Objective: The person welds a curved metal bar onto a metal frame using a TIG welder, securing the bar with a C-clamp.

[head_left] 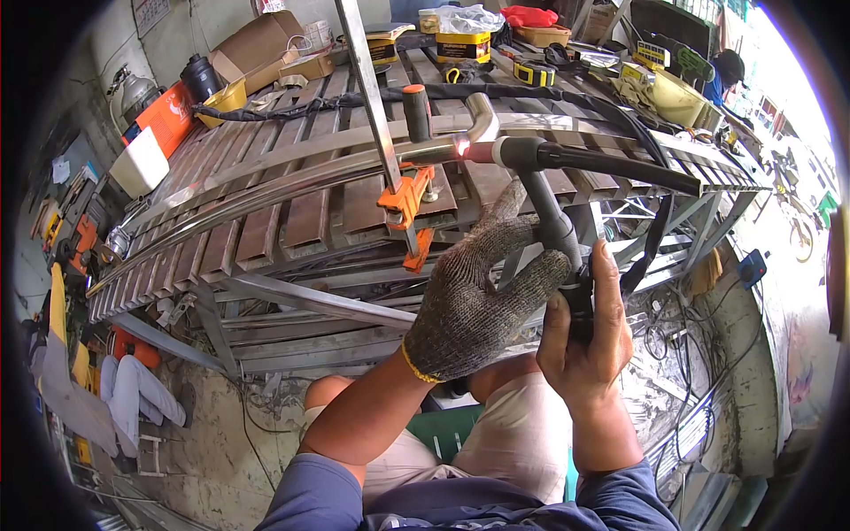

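Observation:
My right hand (589, 341), bare, is wrapped round the lower handle of a TIG welding torch (551, 208). My left hand (478, 292), in a grey knit glove, has its thumb and fingers closed about the torch's handle, one finger reaching up behind it. The torch's pale cup points left at a small bright glow (462, 146) where a bent metal tube (482, 115) meets a long shiny tube (310, 168). An orange clamp (405, 199) grips beside an upright metal bar (367, 88) left of the glow. A black cylinder with an orange top (416, 113) stands behind the joint.
The slatted metal bench (257, 234) spans the view. Behind lie a black cable (345, 102), a yellow tape measure (534, 73), a cardboard box (252, 53) and a yellow basin (680, 97). Cords (682, 354) run over the floor at right.

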